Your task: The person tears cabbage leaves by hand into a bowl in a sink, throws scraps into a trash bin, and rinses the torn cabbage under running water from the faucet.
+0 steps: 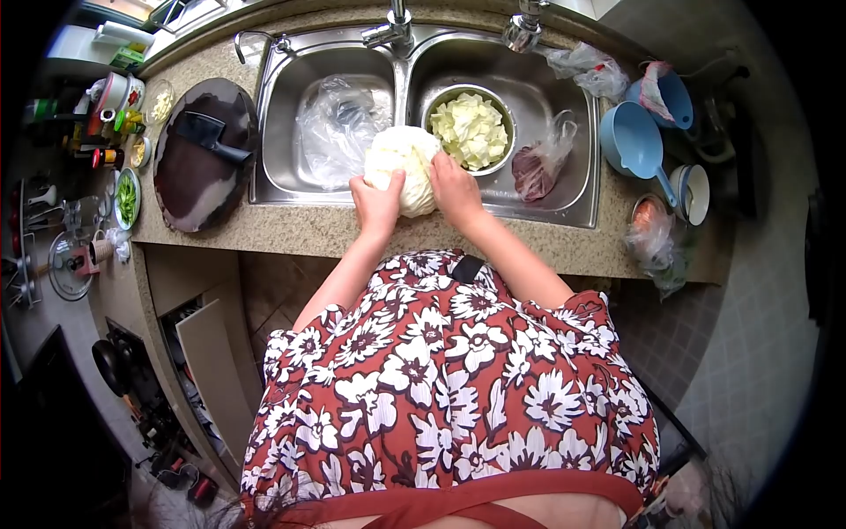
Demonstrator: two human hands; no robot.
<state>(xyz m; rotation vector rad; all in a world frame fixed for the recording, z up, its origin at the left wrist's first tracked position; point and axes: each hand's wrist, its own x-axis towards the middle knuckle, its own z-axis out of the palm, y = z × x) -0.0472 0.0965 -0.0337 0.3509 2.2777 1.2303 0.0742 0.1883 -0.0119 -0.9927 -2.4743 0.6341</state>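
Note:
A pale, round head of cabbage is held between both hands at the front rim of the double sink. My left hand grips its left side, the thumb lying up along the leaves. On the opposite side, my right hand is pressed against the cabbage with its fingers curled around it. Just behind my right hand, a metal bowl in the right basin holds torn cabbage leaves. A crumpled clear plastic bag lies in the left basin, partly behind the cabbage.
A cleaver rests on a dark round chopping board at the left. Dark red meat in a plastic bag lies in the right basin. Blue strainers stand on the right counter. The faucet rises behind the basins.

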